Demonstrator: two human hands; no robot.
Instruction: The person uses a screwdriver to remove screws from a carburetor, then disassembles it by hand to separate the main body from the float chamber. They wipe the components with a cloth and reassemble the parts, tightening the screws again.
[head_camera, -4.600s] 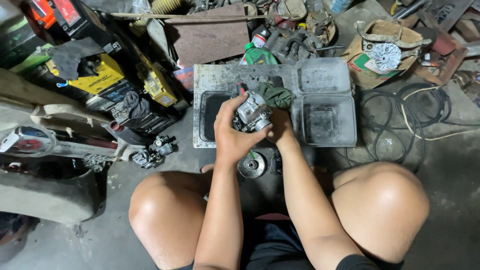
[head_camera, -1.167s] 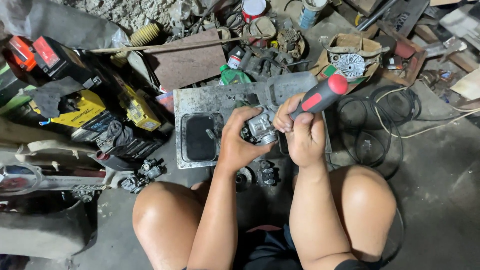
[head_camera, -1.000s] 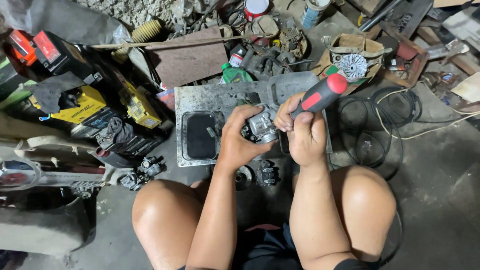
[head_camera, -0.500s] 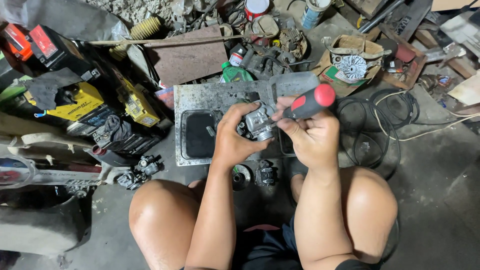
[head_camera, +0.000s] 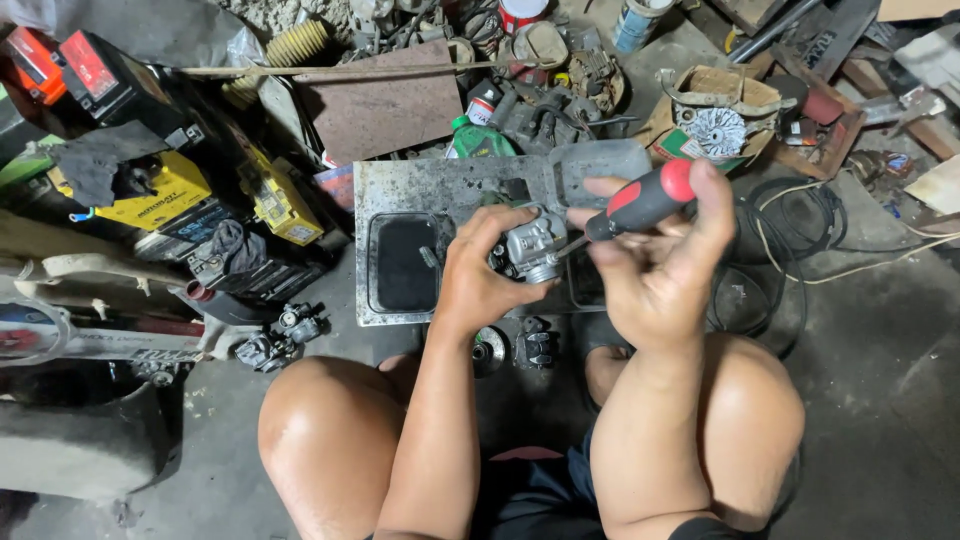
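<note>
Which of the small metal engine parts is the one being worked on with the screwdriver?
The silvery part held up in the left hand, the screwdriver tip against it. The darker parts and lie untouched on the floor.

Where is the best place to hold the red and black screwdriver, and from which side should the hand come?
Grip the screwdriver on its thick red and black handle, coming from the right. The handle points up and right, while the thin shaft runs down and left to the small metal engine part in the left hand. The right hand already holds it there.
</note>
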